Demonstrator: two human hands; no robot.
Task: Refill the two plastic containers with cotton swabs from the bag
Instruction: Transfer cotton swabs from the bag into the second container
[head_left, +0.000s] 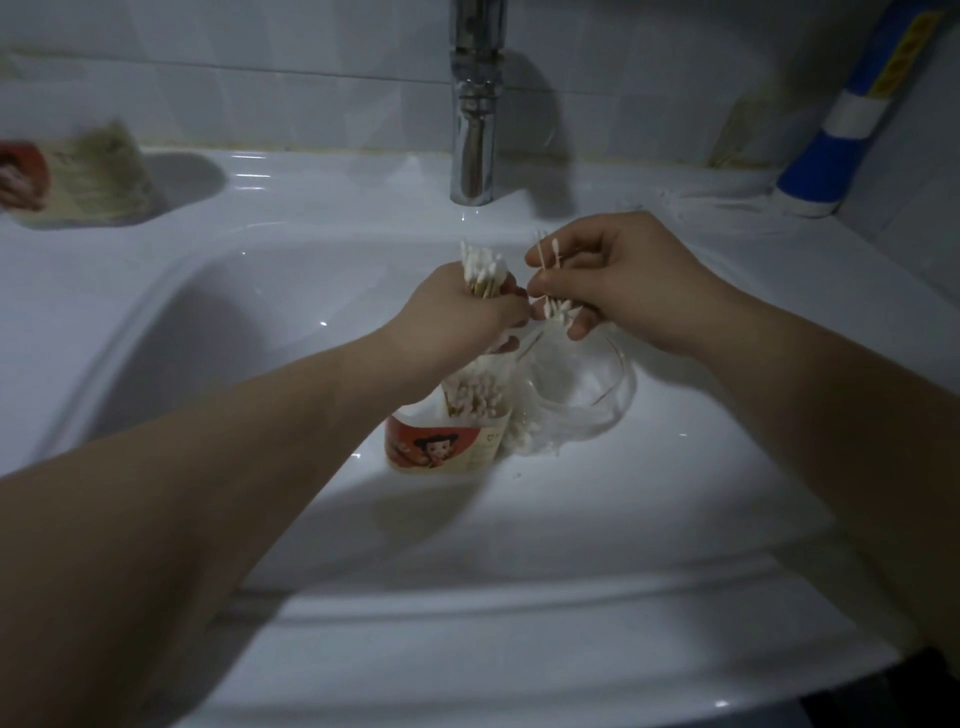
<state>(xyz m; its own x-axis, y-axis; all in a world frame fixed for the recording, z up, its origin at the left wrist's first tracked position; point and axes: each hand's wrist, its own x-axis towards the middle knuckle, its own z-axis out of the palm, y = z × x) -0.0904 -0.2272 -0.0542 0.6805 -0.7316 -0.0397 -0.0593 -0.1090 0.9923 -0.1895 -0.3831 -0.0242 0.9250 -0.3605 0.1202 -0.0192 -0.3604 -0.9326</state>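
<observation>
My left hand (457, 306) grips an upright bundle of cotton swabs (483, 273) above the sink basin. Close beside it, my right hand (618, 275) pinches a few swabs (550, 280) between thumb and fingers. Below the hands, a plastic container with a red cartoon label (447, 441) lies in the basin with swabs inside. A clear round plastic container (587, 384) sits next to it on the right. Crumpled clear plastic holding more swabs (524, 431) lies between the two.
A white sink (260, 322) surrounds everything. The chrome tap (475, 104) rises right behind the hands. A second pack of swabs with a red label (78, 176) rests in the soap recess at the back left. A blue and white tube (841, 130) leans at the back right.
</observation>
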